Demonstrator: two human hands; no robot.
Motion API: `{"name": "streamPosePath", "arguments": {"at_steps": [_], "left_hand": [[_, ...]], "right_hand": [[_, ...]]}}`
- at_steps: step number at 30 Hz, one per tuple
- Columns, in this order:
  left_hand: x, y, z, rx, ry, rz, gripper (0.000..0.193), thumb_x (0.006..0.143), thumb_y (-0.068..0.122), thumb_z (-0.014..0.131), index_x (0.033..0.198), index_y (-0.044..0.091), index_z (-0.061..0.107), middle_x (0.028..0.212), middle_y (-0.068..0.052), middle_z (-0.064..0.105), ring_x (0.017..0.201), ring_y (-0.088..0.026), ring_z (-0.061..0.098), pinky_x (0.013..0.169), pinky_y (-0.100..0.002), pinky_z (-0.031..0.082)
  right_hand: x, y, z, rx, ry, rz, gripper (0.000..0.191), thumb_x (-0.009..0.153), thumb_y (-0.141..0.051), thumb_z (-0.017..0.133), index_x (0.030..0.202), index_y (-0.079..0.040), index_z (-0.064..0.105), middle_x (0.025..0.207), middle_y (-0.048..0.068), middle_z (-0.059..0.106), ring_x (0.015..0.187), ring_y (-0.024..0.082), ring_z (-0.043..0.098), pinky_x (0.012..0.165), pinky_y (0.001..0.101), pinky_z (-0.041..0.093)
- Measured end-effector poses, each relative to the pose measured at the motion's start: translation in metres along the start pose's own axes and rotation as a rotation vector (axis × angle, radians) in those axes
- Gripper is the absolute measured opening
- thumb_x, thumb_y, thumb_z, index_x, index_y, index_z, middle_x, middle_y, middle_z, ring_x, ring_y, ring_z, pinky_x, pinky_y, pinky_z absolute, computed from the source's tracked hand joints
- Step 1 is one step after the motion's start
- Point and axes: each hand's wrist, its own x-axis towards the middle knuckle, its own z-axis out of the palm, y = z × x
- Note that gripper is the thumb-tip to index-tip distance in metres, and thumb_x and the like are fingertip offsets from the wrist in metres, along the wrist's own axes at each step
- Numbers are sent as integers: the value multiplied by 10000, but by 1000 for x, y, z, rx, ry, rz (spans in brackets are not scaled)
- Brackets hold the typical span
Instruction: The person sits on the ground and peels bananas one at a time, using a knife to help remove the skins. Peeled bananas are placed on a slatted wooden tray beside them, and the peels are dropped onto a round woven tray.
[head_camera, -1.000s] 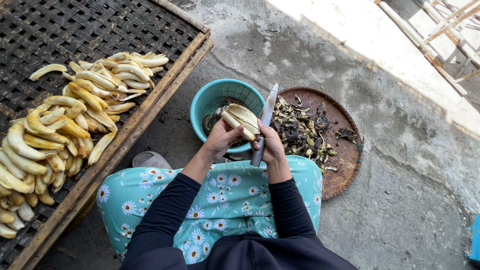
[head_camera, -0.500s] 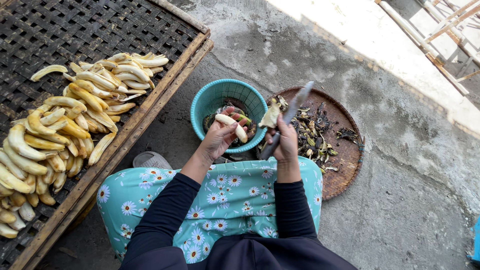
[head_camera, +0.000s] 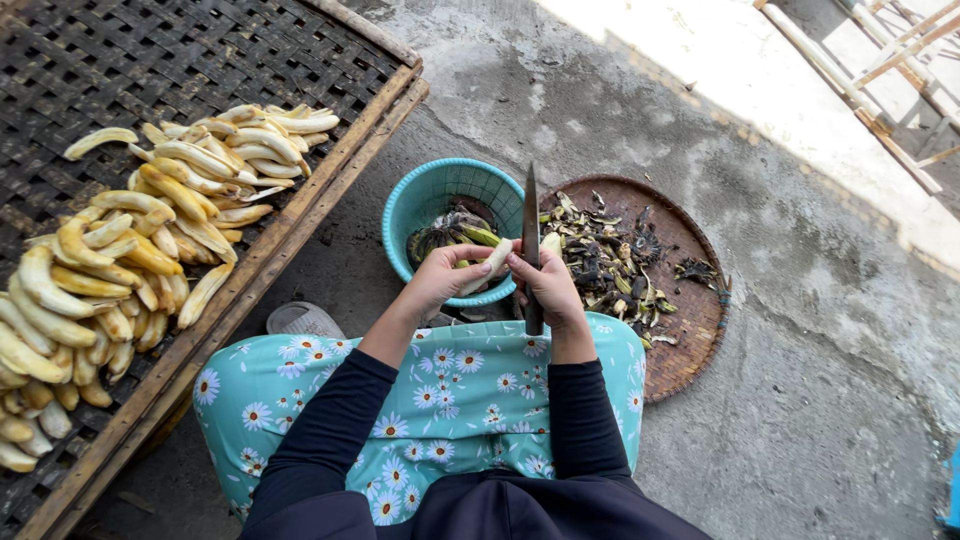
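While the left hand (head_camera: 440, 280) pinches a peeled banana (head_camera: 490, 264) at its near end, the right hand (head_camera: 548, 290) is clenched on a knife (head_camera: 531, 245), blade pointing up and away — the banana sits just left of the blade, touching or nearly so. Both hands hover over the near rim of one teal basket (head_camera: 420, 205). One round tray (head_camera: 690, 330) of dark peels lies just right of it. One slatted rack (head_camera: 340, 130) at left carries a heap of peeled bananas (head_camera: 130, 260) — too many to count. Bare concrete floor (head_camera: 820, 400) is open to the right.
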Motion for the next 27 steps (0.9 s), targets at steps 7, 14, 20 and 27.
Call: {"name": "streamPosePath", "arguments": {"at_steps": [7, 14, 20, 27], "left_hand": [[24, -32, -14, -462, 81, -130, 230, 944, 177, 721, 1126, 38, 688, 1060, -83, 740, 928, -147, 730, 818, -293, 618], [54, -73, -27, -963, 192, -55, 294, 1079, 286, 553, 1105, -5, 589, 1066, -145, 664, 959, -239, 697, 857, -356, 633], [50, -51, -57, -1261, 508, 95, 287, 1102, 368, 405, 1226, 139, 524, 1094, -74, 650, 897, -164, 663, 700, -305, 568], [35, -26, -62, -997, 474, 345, 462, 1099, 477, 351, 1399, 165, 514, 1150, -14, 663, 776, -99, 553, 601, -283, 531]], "right_hand": [[11, 11, 12, 201, 43, -148, 345, 962, -100, 731, 1233, -42, 526, 869, 17, 580, 633, 66, 531, 466, 239, 452], [-1, 13, 61, -423, 55, -602, 454, 906, 21, 787, 1274, -12, 522, 1088, 63, 650, 791, 43, 515, 678, 201, 427], [-29, 11, 92, -415, -180, -474, 556, 1115, -168, 487, 1633, -48, 326, 1148, 11, 594, 931, 69, 537, 838, 202, 466], [-40, 1, 104, -718, -301, -435, 574, 1085, -172, 494, 1630, -72, 346, 1153, 99, 617, 959, 166, 592, 918, 289, 491]]}}
